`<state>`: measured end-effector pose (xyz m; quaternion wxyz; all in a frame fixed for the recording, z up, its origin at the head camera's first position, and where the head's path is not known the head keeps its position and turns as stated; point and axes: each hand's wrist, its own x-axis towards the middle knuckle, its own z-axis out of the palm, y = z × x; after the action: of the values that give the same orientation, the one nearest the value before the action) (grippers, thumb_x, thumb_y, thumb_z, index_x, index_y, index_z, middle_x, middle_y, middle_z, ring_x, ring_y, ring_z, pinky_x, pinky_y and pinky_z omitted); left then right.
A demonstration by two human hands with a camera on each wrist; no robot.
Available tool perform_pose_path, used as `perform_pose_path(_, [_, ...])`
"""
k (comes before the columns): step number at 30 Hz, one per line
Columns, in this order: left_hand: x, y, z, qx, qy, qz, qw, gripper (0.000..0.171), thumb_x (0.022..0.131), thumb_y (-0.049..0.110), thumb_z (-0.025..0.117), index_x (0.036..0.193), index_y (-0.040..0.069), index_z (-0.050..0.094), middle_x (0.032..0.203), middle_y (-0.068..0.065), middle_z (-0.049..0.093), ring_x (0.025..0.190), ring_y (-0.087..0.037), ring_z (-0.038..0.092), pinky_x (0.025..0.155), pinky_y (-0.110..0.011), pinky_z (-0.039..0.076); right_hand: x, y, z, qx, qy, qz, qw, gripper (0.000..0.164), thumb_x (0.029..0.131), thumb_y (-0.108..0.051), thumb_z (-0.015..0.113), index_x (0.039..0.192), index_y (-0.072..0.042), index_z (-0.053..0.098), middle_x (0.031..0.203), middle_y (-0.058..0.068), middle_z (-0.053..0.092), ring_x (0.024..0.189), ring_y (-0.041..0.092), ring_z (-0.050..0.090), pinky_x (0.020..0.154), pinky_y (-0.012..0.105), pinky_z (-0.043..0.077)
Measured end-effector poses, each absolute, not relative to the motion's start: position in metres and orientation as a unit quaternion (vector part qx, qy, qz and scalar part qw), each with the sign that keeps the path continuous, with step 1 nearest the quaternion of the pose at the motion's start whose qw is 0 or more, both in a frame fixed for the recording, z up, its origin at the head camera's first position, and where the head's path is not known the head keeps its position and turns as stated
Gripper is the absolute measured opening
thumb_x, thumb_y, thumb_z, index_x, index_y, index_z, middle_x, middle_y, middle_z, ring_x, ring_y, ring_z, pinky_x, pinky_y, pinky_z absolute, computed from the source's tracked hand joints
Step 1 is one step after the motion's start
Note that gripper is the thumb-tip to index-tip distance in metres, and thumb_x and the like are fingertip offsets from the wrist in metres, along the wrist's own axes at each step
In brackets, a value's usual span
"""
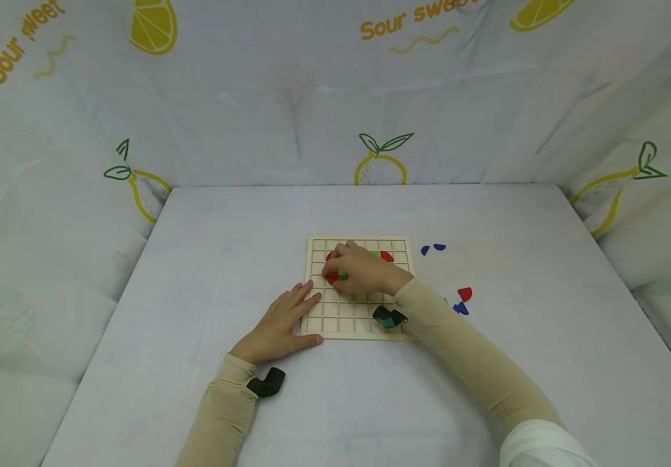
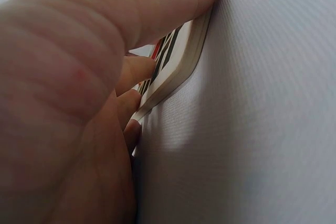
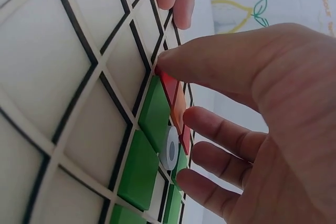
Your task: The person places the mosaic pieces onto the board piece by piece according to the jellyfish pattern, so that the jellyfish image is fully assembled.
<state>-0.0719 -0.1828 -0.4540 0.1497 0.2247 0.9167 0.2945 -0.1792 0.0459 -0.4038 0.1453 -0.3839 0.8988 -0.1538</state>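
Note:
A light wooden board (image 1: 349, 327) with a grid of square recesses lies flat on the table. My left hand (image 1: 279, 324) rests at its left edge, fingers spread, with the fingertips on the board and the thumb by the near corner. Over the upper left of the grid, my right hand (image 1: 364, 269) has its thumb and forefinger at a red rounded piece (image 3: 169, 86); the forefinger is mostly hidden in the right wrist view. Beside that piece sit green square tiles (image 3: 137, 169), an orange piece (image 3: 179, 103) and a grey piece with a ring mark (image 3: 169, 149).
Right of the board lie a red quarter-round piece (image 1: 465, 294) and small blue pieces (image 1: 461, 309), with two blue half-rounds (image 1: 439, 247) farther back. Another red piece (image 1: 387, 256) sits on the board's upper right. White lemon-print cloth (image 1: 288, 117) surrounds the table.

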Motion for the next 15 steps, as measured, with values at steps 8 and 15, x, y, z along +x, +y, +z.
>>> perform_pose_path(8, [-0.071,-0.182,-0.454,0.223,0.917,0.295,0.149,0.086,0.093,0.047,0.069,0.162,0.019,0.027,0.173,0.001,0.007,0.161,-0.025,0.003,0.131,-0.052,0.006,-0.181,0.053,-0.398,-0.368,0.903,-0.175,0.136,0.029,0.097,-0.024,0.066,0.125,-0.018,0.070,0.126,0.003,0.062,0.111,0.022,0.051,0.096,0.038,0.051])
perform_pose_path(15, [-0.071,-0.180,-0.452,0.214,0.919,0.294,0.154,0.086,0.092,0.045,0.070,0.162,0.018,0.028,0.173,0.000,0.008,0.161,-0.025,0.003,0.131,-0.050,0.006,-0.178,0.081,-0.375,-0.328,0.906,-0.225,0.142,0.030,0.100,-0.023,0.062,0.127,-0.014,0.069,0.130,0.005,0.065,0.120,0.026,0.054,0.102,0.045,0.052])
